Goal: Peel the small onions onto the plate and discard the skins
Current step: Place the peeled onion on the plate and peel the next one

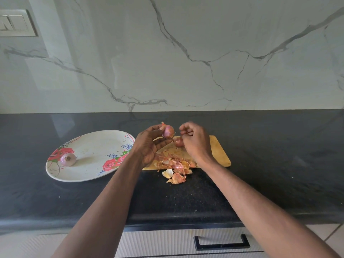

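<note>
The onion is up over the cutting board, pinched in the left hand. Right hand is curled beside it; can't tell if it's got skin. I'd peel from the root end, dropping scraps on the skins, then onto the plate.

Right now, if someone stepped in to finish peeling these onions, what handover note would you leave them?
Left hand grips a small purple onion above the wooden cutting board.
Right hand, fingers curled, appears to pinch a scrap of skin, hard to tell.
Done: one peeled onion lies on the floral oval plate.
Left: finish the held onion, peel the brown onion on the board, discard the heap of papery skins.
</note>
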